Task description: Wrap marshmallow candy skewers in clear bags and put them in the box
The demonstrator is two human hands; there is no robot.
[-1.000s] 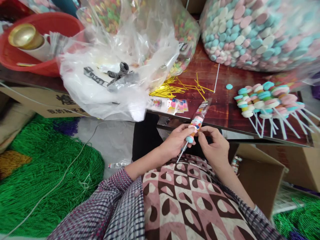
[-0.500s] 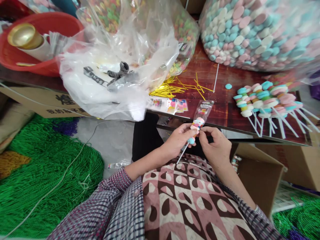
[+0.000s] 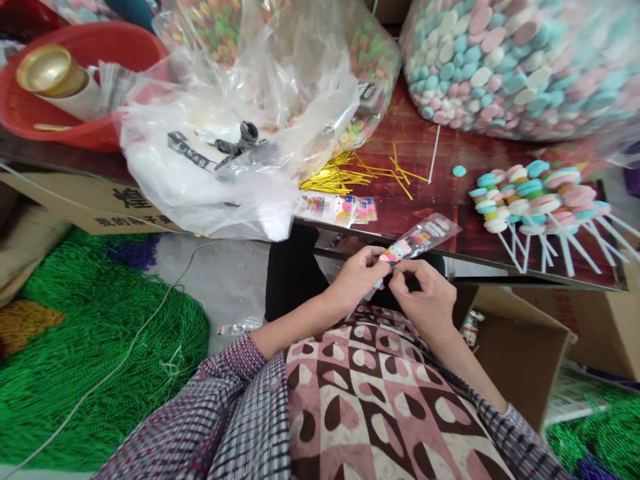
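My left hand (image 3: 361,272) is closed around a marshmallow candy stick in a clear printed bag (image 3: 420,237). The bag's free end points up and to the right, over the table's front edge. A bit of blue candy shows below my left fingers; the white stick is largely hidden. My right hand (image 3: 423,288) has its thumb and forefinger pinched together against the lower part of the bag, and what lies between those fingertips is hidden. Gold twist ties (image 3: 336,175) and flat printed bags (image 3: 345,209) lie on the table beyond my hands.
Finished-looking candy sticks (image 3: 540,193) are piled at the right of the table (image 3: 440,207). Large bags of marshmallows (image 3: 500,67) and ring candies (image 3: 373,60) stand behind. A red basin (image 3: 140,53) is far left, green cords (image 3: 100,353) below, and an open carton (image 3: 520,353) at right.
The bagged candy stick has turned, so its free end has swung right and lower. The white stick has passed mostly out of sight. Both hands stay together at the bag.
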